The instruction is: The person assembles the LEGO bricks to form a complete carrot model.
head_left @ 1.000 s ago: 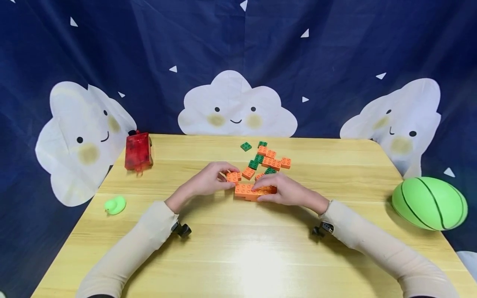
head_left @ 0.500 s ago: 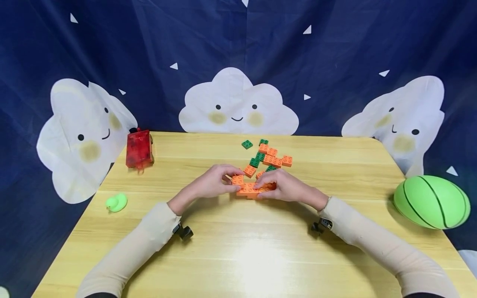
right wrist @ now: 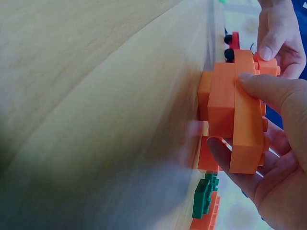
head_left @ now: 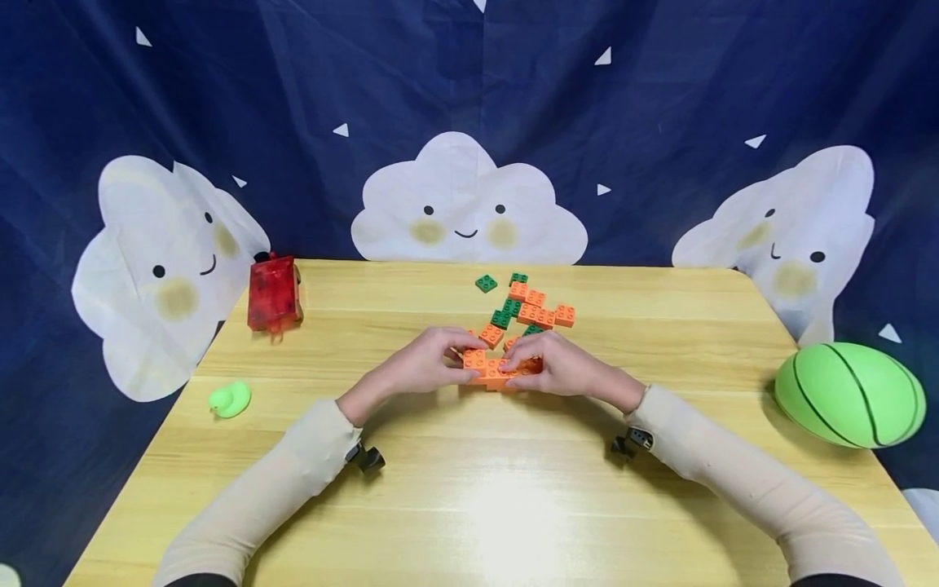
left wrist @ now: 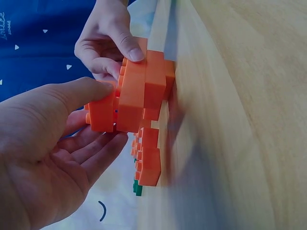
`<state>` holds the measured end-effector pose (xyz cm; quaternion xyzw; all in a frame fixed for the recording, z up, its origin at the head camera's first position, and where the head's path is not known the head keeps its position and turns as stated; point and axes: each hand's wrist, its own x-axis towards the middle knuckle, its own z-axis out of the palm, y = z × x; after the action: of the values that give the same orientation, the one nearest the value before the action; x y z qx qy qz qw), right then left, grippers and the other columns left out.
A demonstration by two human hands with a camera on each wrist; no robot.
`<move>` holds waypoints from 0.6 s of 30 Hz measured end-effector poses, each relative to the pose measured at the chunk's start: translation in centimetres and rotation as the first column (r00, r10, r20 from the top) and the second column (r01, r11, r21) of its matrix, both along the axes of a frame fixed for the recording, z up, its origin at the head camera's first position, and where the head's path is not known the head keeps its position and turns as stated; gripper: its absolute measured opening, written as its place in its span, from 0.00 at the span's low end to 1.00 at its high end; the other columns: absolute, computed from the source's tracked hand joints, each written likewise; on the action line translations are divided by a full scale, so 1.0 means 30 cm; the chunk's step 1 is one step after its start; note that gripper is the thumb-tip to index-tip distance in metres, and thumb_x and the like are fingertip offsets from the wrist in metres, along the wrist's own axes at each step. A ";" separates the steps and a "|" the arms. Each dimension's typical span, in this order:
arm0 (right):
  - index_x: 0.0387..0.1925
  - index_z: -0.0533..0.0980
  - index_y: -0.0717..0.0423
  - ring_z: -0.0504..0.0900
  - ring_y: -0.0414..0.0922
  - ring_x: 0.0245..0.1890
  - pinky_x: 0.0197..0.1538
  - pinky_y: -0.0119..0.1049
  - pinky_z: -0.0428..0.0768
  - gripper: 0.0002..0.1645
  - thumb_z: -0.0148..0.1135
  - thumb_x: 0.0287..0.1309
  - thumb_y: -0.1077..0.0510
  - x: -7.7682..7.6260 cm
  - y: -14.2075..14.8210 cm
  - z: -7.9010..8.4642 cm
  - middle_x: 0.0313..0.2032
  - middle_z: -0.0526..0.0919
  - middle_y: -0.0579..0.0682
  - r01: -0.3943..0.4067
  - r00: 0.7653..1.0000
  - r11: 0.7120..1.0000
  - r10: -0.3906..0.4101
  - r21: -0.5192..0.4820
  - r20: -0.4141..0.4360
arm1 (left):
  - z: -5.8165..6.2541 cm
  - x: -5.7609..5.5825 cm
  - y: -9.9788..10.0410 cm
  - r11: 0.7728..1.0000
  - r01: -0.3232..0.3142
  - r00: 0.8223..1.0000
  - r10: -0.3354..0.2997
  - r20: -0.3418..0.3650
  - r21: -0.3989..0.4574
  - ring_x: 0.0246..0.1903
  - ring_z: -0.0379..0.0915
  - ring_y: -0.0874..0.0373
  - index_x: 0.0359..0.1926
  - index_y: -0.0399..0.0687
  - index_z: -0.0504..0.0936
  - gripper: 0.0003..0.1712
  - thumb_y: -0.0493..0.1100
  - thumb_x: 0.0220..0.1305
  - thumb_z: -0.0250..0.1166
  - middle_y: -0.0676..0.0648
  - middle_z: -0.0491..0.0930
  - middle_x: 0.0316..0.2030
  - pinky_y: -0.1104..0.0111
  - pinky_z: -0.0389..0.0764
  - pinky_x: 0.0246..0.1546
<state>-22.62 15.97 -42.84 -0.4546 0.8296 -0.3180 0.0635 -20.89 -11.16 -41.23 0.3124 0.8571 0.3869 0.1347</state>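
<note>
In the head view, my left hand [head_left: 421, 363] pinches a small orange building brick [head_left: 474, 359] between thumb and fingers. That brick [left wrist: 101, 115] sits at the left end of an orange brick stack [head_left: 499, 375], right at the studs of its long top brick [left wrist: 132, 98] in the left wrist view. My right hand [head_left: 553, 365] grips the stack's right end, its thumb lying on the long brick [right wrist: 247, 129] in the right wrist view. Under the long brick is a shorter orange brick [right wrist: 222, 100], with another orange piece [right wrist: 204, 96] below it near the tabletop.
Just beyond my hands lie loose orange bricks [head_left: 536, 315] and green bricks [head_left: 501, 319]. A flat green brick [head_left: 486, 283] lies farther back. A red toy vehicle [head_left: 275, 293] and a green rubber duck [head_left: 230, 399] are at left; a green ball [head_left: 849, 395] sits at the right edge.
My left hand has moved right with the small orange brick, from beside the stack to over its left end. My right hand has kept its grip on the stack, almost unmoved.
</note>
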 end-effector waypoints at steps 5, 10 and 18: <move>0.44 0.90 0.48 0.88 0.41 0.47 0.52 0.36 0.86 0.12 0.76 0.58 0.55 0.000 -0.003 0.008 0.45 0.91 0.46 0.024 0.999 1.000 -0.024 0.007 0.026 | 0.003 -0.002 0.002 0.999 -0.006 0.999 0.004 -0.035 -0.034 0.45 0.83 0.58 0.65 0.42 0.80 0.28 0.42 0.65 0.72 0.46 0.84 0.55 0.69 0.86 0.50; 0.43 0.90 0.47 0.88 0.41 0.48 0.52 0.37 0.86 0.11 0.77 0.57 0.55 0.002 -0.005 0.006 0.45 0.91 0.45 0.036 0.999 0.999 -0.036 0.002 0.030 | 0.007 0.004 0.010 1.000 0.002 1.000 -0.003 -0.018 -0.026 0.47 0.84 0.56 0.64 0.40 0.80 0.27 0.39 0.64 0.71 0.44 0.83 0.54 0.73 0.86 0.47; 0.42 0.90 0.46 0.88 0.41 0.47 0.53 0.36 0.86 0.10 0.77 0.57 0.54 -0.001 -0.003 0.003 0.44 0.91 0.44 0.038 0.999 0.999 -0.038 0.007 0.031 | 0.003 0.010 0.010 1.000 0.003 1.000 -0.004 -0.016 -0.023 0.50 0.84 0.54 0.64 0.39 0.80 0.27 0.39 0.64 0.71 0.43 0.82 0.57 0.75 0.85 0.47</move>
<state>-22.65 15.87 -42.76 -0.4334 0.8380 -0.3237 0.0718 -20.59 -10.87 -41.14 0.3153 0.8619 0.3745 0.1323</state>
